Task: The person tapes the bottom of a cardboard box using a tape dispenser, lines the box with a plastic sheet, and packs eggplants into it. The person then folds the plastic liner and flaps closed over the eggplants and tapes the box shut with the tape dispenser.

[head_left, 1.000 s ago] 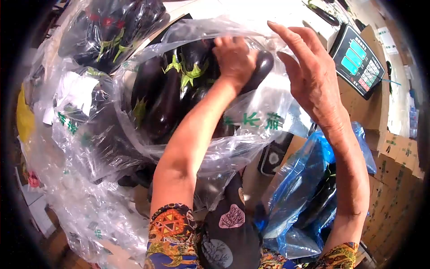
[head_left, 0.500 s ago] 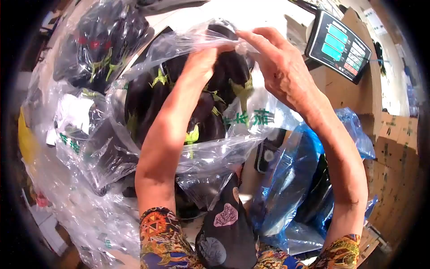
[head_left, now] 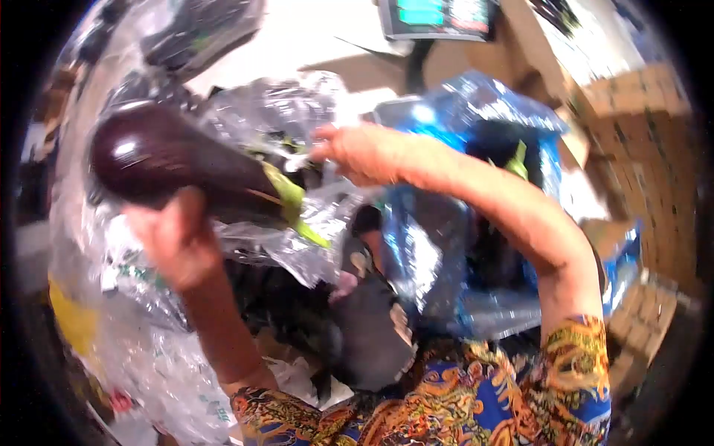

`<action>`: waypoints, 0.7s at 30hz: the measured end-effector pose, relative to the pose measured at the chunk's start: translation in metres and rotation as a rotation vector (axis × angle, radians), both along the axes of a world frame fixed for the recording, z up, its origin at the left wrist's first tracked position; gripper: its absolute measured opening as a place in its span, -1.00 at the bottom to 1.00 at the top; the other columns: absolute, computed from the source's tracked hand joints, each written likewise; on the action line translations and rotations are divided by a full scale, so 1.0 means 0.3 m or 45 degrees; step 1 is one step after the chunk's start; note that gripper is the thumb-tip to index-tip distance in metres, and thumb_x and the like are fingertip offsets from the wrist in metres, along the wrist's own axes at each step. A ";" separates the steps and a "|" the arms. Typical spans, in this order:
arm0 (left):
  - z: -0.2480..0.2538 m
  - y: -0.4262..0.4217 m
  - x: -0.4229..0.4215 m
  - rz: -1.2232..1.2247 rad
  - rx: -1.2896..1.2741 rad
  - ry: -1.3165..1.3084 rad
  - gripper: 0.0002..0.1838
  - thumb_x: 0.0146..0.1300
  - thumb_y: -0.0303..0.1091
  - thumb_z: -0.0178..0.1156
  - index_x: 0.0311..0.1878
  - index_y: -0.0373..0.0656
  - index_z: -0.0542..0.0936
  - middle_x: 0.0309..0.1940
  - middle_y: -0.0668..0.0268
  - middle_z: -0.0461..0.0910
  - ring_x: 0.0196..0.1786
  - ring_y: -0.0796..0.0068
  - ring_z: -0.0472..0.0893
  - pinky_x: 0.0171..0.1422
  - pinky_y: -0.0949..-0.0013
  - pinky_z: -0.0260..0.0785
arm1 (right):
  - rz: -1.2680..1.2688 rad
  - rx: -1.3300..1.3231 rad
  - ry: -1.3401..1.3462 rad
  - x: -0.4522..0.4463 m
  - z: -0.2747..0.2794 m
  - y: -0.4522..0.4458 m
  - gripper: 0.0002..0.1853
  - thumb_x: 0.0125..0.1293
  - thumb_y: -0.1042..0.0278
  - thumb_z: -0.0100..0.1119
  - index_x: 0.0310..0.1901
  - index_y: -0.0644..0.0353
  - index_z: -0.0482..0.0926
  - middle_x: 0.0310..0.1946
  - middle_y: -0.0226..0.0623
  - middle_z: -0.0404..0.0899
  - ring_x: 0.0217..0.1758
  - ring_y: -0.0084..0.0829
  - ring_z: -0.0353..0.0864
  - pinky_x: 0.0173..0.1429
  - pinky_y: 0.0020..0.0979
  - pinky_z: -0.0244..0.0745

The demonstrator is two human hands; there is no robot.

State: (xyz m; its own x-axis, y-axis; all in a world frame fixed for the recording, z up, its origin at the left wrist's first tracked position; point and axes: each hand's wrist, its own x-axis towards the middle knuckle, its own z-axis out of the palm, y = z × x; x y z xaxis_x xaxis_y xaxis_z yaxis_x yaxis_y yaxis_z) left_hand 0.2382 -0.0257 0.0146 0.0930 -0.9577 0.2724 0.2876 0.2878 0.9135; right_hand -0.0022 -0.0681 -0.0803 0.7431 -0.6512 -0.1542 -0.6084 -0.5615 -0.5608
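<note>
A large, dark purple eggplant [head_left: 160,152] lies nearly level at the left, its green stem end pointing right. My left hand [head_left: 175,234] grips it from below, thumb against its near side; the hand is blurred. Beneath and behind it spreads a crumpled clear plastic bag [head_left: 275,108], with bits of green stem showing inside. My right hand [head_left: 364,152] is at the right edge of this bag, fingers curled in on the plastic.
To the right stands a blue plastic bag [head_left: 424,253] with dark eggplants inside. A digital scale [head_left: 439,18] is at the top, and another bagged dark bundle [head_left: 201,30] is at upper left. Cardboard boxes [head_left: 647,163] line the right side. Loose clear plastic [head_left: 163,364] covers the lower left.
My left hand has come out of the clear bag and moved left, now with an eggplant in it. My right hand has moved down and left. The view has turned, shifting the scale leftward.
</note>
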 end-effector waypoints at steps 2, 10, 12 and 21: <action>0.072 0.032 -0.044 -0.151 -0.163 0.089 -0.21 0.03 -0.64 0.24 0.41 -0.25 0.26 0.27 -0.02 0.42 0.25 0.04 0.50 0.37 -0.01 0.38 | -0.205 -0.039 -0.142 -0.094 0.100 0.027 -0.53 0.32 0.20 0.22 0.20 0.21 0.47 0.08 -0.04 0.56 0.00 -0.08 0.64 0.06 -0.22 0.58; 0.060 0.123 -0.540 -0.067 -1.209 -1.020 -0.23 -0.01 -0.33 0.51 0.31 -0.13 0.40 0.11 0.08 0.52 0.12 0.16 0.57 0.26 0.08 0.42 | -0.934 1.338 -1.461 -0.378 0.418 0.430 -0.15 0.34 -0.39 -0.02 0.29 0.34 0.33 0.03 0.00 0.59 -0.04 -0.28 0.67 0.06 -0.30 0.59; 0.124 0.210 -0.674 -0.694 -1.349 -0.978 -0.27 -0.04 -0.23 0.50 0.25 -0.13 0.48 0.16 0.11 0.50 0.21 0.11 0.50 0.34 0.06 0.31 | -0.750 0.838 -1.374 -0.498 0.347 0.500 -0.27 0.32 -0.20 0.08 0.28 0.30 0.37 0.12 -0.07 0.53 0.15 -0.30 0.55 0.26 -0.27 0.47; -0.137 0.131 -0.758 -1.050 0.230 -1.226 -0.25 0.26 -0.05 0.29 0.38 -0.29 0.29 0.00 0.08 0.56 -0.01 0.41 0.58 0.04 0.34 0.46 | -1.396 0.813 -0.874 -0.553 0.148 0.734 -0.13 0.24 -0.07 0.30 0.37 0.44 0.23 0.17 0.00 0.50 0.21 -0.33 0.50 0.30 -0.38 0.37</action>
